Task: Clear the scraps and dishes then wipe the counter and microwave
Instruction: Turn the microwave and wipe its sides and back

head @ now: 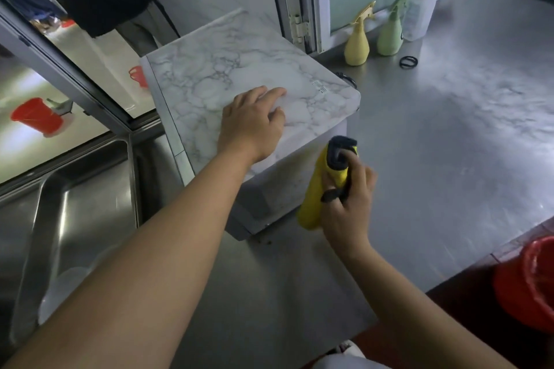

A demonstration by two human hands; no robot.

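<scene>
The microwave [209,75], covered in white marble-pattern film, stands on the steel counter [449,144]. My left hand [254,123] rests flat on its top near the front right corner, fingers spread. Just off that corner, above the counter, my right hand [347,198] grips a yellow and dark grey cloth [317,189], bunched up. A few brown crumbs [265,241] lie on the counter by the microwave's near bottom corner.
A steel sink [75,219] lies at the left. By the window at the back stand a yellow spray bottle [356,45], a green spray bottle [389,36] and a clear pump bottle [419,15]. A black ring [408,62] lies near them. A red bin [530,281] sits at the right.
</scene>
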